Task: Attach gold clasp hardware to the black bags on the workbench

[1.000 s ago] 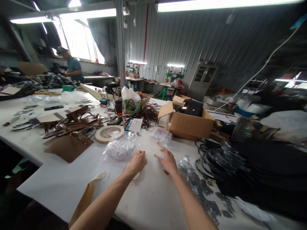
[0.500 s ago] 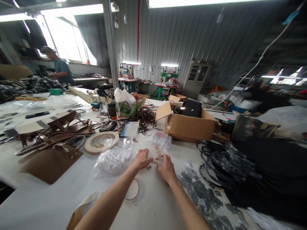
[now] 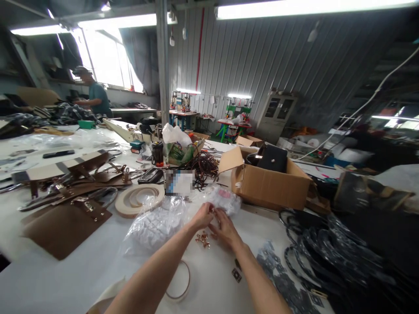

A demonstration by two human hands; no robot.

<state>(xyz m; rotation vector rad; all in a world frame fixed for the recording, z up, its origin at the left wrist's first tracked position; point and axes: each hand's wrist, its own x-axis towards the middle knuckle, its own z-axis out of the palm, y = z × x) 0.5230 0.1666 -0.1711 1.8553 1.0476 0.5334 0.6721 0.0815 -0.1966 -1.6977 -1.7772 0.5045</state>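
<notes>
Gold-coloured fittings (image 3: pixel 203 240) in loose heap on table (image 3: pixel 209 283). Left hand (image 3: pixel 203 215) and right hand (image 3: pixel 228 232) close together just beyond heap, fingers bent; grip contents hidden, can't tell. Risk: either wrist, dipping low, brushes heap and scatters pieces.

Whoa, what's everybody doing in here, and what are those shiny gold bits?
The left hand and right hand meet fingertip to fingertip over the white table; anything pinched there is too small to make out. The shiny gold-coloured pieces lie in a little pile just nearer than the hands. A clear bag sits to the left. Far back, another person stands by a dark heap.
</notes>
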